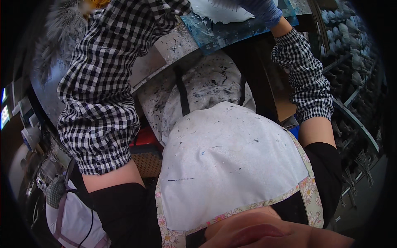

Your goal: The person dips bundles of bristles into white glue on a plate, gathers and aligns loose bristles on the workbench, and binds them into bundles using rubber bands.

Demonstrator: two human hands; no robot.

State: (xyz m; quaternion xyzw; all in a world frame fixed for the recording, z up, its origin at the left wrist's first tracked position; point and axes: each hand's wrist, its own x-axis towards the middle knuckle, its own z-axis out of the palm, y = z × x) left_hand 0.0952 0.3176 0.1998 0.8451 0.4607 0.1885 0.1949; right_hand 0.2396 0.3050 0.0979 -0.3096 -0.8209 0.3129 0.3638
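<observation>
reaching gloved right hand (264, 10) onto, seemingly, white sheet (221, 11)

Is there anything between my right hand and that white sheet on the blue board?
Nothing visible. The right hand, in a blue glove, already rests on the white sheet lying on the blue board.

Two checked sleeve covers (99, 91), one paint-flecked white apron (231, 161), one blue glove (262, 10) and one blue sheet (223, 33) at upper centre.
</observation>
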